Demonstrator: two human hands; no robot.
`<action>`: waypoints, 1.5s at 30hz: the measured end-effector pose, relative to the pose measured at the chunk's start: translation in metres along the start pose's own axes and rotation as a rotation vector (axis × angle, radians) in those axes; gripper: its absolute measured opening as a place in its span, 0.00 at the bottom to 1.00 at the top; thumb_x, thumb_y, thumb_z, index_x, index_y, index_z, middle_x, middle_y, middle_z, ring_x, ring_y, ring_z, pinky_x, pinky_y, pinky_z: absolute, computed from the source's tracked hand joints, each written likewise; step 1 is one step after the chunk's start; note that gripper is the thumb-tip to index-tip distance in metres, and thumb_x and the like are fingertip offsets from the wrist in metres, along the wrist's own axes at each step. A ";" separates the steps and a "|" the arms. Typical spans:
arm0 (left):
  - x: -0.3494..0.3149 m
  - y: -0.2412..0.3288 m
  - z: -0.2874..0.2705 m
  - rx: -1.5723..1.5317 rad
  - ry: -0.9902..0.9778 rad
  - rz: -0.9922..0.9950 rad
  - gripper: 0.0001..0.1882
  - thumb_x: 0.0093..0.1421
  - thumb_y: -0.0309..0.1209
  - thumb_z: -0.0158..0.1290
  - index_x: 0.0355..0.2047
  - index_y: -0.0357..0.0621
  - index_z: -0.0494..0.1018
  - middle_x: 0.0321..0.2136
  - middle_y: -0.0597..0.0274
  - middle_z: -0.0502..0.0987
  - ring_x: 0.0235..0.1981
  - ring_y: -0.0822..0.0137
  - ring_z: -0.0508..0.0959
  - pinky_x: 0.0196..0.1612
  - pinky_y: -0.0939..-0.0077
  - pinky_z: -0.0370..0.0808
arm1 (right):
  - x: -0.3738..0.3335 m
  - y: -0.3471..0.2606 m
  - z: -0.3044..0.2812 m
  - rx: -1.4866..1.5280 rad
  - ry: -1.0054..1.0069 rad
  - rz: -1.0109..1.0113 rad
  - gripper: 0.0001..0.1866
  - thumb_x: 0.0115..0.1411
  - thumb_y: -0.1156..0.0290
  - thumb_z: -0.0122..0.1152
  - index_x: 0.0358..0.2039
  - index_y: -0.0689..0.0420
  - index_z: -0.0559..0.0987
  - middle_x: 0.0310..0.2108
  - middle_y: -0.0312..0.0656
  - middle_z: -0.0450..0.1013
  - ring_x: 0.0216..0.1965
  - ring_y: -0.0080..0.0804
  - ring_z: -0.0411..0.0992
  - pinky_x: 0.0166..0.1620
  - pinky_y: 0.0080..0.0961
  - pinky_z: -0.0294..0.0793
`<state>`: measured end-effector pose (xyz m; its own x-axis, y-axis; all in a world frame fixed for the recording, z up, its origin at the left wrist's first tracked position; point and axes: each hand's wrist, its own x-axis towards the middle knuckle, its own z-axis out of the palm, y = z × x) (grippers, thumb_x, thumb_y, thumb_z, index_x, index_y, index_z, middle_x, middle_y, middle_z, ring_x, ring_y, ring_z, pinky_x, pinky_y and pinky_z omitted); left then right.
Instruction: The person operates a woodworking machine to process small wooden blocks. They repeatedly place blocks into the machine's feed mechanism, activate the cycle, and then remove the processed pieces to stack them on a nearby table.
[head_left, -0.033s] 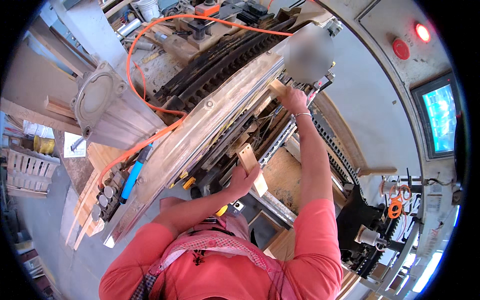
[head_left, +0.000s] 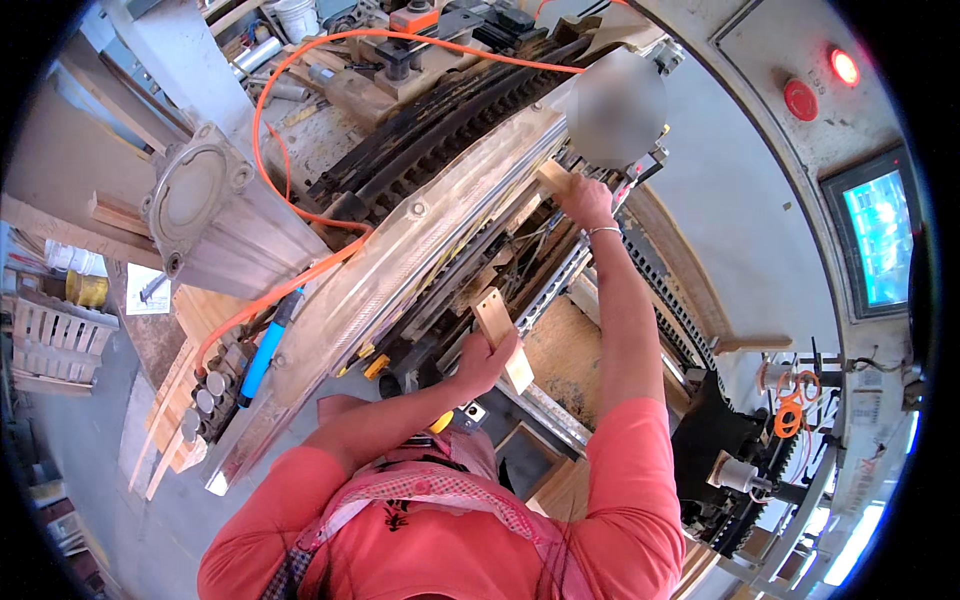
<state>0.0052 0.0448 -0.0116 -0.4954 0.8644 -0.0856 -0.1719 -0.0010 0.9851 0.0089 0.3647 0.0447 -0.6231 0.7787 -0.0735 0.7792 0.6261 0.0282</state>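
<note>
My left hand (head_left: 482, 366) is closed around a short flat wooden block (head_left: 494, 318) with small holes near its upper end. The block is tilted, and both its ends stick out past my fingers. Farther off and to the right, my right hand (head_left: 588, 203) grips a second wooden block (head_left: 553, 176); its far end shows while my fingers hide the rest. Both hands are over the open middle of a woodworking machine (head_left: 470, 205), beside its long dusty metal beam. A bracelet circles my right wrist.
An orange air hose (head_left: 262, 110) loops over the beam. A blue cylindrical tool (head_left: 263, 362) and a large grey motor housing (head_left: 215, 215) are at the left. A sawdust-covered board (head_left: 566, 350) lies under my right forearm. On the right stand a lit screen (head_left: 878, 240) and a red button (head_left: 800, 100).
</note>
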 end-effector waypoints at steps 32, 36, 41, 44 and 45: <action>-0.001 0.016 -0.003 0.042 -0.046 0.004 0.11 0.60 0.31 0.45 0.27 0.36 0.73 0.21 0.66 0.73 0.23 0.77 0.71 0.27 0.79 0.68 | 0.003 0.008 0.013 0.053 0.073 -0.054 0.26 0.47 0.49 0.59 0.35 0.61 0.74 0.29 0.47 0.75 0.34 0.40 0.75 0.38 0.32 0.73; -0.001 0.016 -0.002 0.069 -0.050 -0.010 0.13 0.60 0.33 0.43 0.25 0.38 0.71 0.21 0.66 0.72 0.25 0.75 0.71 0.29 0.77 0.68 | 0.002 0.007 0.010 0.059 0.061 -0.048 0.26 0.47 0.49 0.59 0.35 0.62 0.74 0.29 0.47 0.75 0.35 0.40 0.75 0.38 0.32 0.73; -0.001 0.018 -0.003 0.085 -0.064 -0.022 0.12 0.60 0.33 0.43 0.25 0.39 0.71 0.21 0.66 0.72 0.24 0.75 0.70 0.29 0.78 0.67 | 0.001 0.006 0.010 0.066 0.094 -0.048 0.19 0.47 0.56 0.59 0.32 0.60 0.76 0.30 0.47 0.76 0.35 0.41 0.75 0.38 0.32 0.74; -0.001 0.016 -0.003 0.094 -0.058 0.006 0.13 0.60 0.32 0.44 0.25 0.38 0.72 0.19 0.66 0.71 0.22 0.76 0.70 0.27 0.78 0.67 | 0.002 0.009 0.012 0.045 0.082 -0.093 0.26 0.47 0.49 0.59 0.33 0.62 0.74 0.29 0.47 0.75 0.34 0.41 0.75 0.37 0.32 0.74; -0.001 0.015 -0.003 0.100 -0.053 0.022 0.13 0.60 0.32 0.44 0.25 0.37 0.72 0.18 0.66 0.71 0.21 0.77 0.70 0.26 0.79 0.67 | 0.002 0.009 0.013 0.048 0.087 -0.087 0.25 0.47 0.49 0.59 0.33 0.61 0.74 0.29 0.47 0.75 0.34 0.41 0.75 0.37 0.32 0.74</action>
<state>0.0005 0.0429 0.0029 -0.4518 0.8902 -0.0587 -0.0741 0.0281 0.9969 0.0154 0.3715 0.0317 -0.6903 0.7234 0.0132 0.7231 0.6904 -0.0224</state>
